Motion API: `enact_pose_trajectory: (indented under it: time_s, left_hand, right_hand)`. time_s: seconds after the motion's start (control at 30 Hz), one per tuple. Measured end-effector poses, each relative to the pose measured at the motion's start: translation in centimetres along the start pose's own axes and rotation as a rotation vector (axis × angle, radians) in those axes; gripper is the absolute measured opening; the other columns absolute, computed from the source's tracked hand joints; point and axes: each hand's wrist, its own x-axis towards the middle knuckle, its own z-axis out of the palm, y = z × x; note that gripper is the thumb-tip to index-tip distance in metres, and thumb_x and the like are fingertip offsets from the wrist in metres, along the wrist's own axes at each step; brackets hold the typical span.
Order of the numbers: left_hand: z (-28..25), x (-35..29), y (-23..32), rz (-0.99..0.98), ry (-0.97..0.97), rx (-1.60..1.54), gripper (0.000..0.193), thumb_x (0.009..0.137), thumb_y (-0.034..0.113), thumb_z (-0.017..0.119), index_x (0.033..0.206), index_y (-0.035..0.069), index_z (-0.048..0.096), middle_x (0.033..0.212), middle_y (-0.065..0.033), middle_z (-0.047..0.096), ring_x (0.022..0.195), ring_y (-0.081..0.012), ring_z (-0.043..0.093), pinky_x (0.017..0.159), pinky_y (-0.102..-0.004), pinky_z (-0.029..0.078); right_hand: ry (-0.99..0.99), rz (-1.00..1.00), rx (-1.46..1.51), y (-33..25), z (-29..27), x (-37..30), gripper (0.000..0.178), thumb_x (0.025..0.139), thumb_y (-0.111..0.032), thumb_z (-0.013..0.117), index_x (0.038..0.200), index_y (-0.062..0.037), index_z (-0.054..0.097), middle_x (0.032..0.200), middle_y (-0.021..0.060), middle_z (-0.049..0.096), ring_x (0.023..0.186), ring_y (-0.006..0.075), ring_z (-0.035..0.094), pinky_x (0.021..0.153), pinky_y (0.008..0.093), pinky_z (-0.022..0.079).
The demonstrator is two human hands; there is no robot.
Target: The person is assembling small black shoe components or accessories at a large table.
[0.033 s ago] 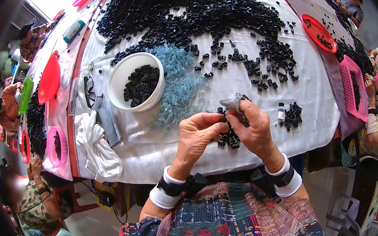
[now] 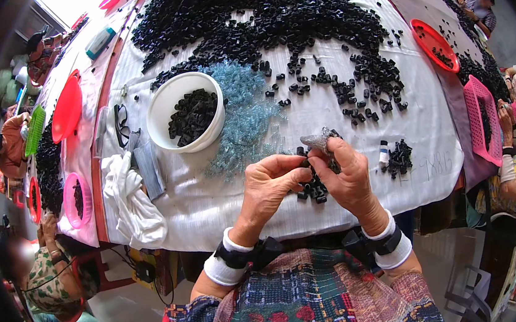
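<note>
1. Grey, crumpled-looking material covers the small pointed thing (image 2: 316,140) that shows at the fingertips of the right hand (image 2: 347,174); what it is exactly, one cannot tell.
2. This thing lies just beyond the right thumb and forefinger, on their far side. Its long axis runs roughly across the table, and its narrow end points to the person's left.
3. The right hand is the nearer one: its thumb and forefinger appear to be closed on the grey thing.
4. The left hand (image 2: 267,188) stands close beside, with its fingertips turned to the right, toward the right thumb. Its forefinger and thumb are near together, but whether they pinch some piece, one cannot tell.
5. A small black piece (image 2: 300,151) shows just beyond the left forefinger, to the near left of the grey thing.
6. Below and between the two hands, a few black pieces (image 2: 317,195) lie on the white cloth (image 2: 204,213).
7. To the right of the right hand there is a small white bottle (image 2: 384,155), and just beside it a little black pile (image 2: 400,158).
8. To the left, beyond the left hand, clear bluish pieces (image 2: 241,100) lie against a white bowl (image 2: 159,124), which contains black pieces.
</note>
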Motion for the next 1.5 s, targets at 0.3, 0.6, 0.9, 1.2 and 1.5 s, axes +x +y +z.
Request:
enact_pose_trajectory:
  time_s: [0.3, 0.6, 0.9, 1.2, 1.5]
  left_hand:
    - [-0.3, 0.4, -0.5, -0.038, -0.023, -0.098, 0.023, 0.08, 0.007, 0.068, 0.1, -0.003, 0.061, 0.089, -0.0107, 0.066, 0.077, -0.0154, 0.066, 0.061, -0.023, 0.054]
    - [-1.0, 0.9, -0.8, -0.089, -0.032, -0.11, 0.022, 0.081, 0.008, 0.067, 0.099, -0.003, 0.062, 0.089, -0.0104, 0.066, 0.077, -0.0146, 0.065, 0.062, -0.022, 0.053]
    - [-2.3, 1.5, -1.2, -0.13, -0.032, -0.186, 0.02, 0.082, 0.008, 0.066, 0.099, -0.002, 0.06, 0.089, -0.0103, 0.066, 0.075, -0.0139, 0.065, 0.061, -0.0221, 0.053]
    - [-3.6, 2.4, -0.7, -0.187, -0.089, -0.241, 0.016, 0.083, 0.005, 0.063, 0.098, 0.001, 0.06, 0.09, -0.0128, 0.066, 0.075, -0.0161, 0.065, 0.06, -0.0242, 0.053]
    - [-4.6, 2.9, -0.3, -0.264, -0.119, -0.256, 0.015, 0.081, 0.002, 0.063, 0.095, -0.001, 0.06, 0.088, -0.0123, 0.066, 0.073, -0.0155, 0.065, 0.059, -0.0231, 0.053]
  right_hand:
    - [0.055, 0.201, 0.18, -0.5, 0.0, -0.3, 0.029, 0.081, 0.005, 0.058, 0.109, 0.0019, 0.057, 0.087, 0.0092, 0.067, 0.079, 0.013, 0.065, 0.069, 0.0246, 0.051]
    - [-0.018, -0.076, -0.046, 0.3, 0.4, -0.1, 0.01, 0.077, 0.007, 0.061, 0.085, 0.0017, 0.059, 0.074, 0.0115, 0.056, 0.061, 0.0201, 0.056, 0.052, 0.0305, 0.044]
    - [-0.021, -0.041, -0.235, 2.3, -1.6, 3.2, 0.028, 0.075, 0.006, 0.056, 0.102, -0.0003, 0.059, 0.095, 0.0124, 0.06, 0.075, 0.0181, 0.058, 0.06, 0.0264, 0.046]
    - [-0.136, 0.038, -0.631, 9.4, -2.2, 10.0, 0.04, 0.078, -0.009, 0.058, 0.115, 0.0021, 0.049, 0.118, 0.0238, 0.049, 0.109, 0.0393, 0.046, 0.095, 0.0422, 0.037]
    - [-0.344, -0.045, -0.735, 13.0, 2.4, 13.9, 0.035, 0.08, -0.019, 0.059, 0.112, -0.0094, 0.052, 0.133, 0.0124, 0.043, 0.123, 0.0315, 0.038, 0.095, 0.0459, 0.036]
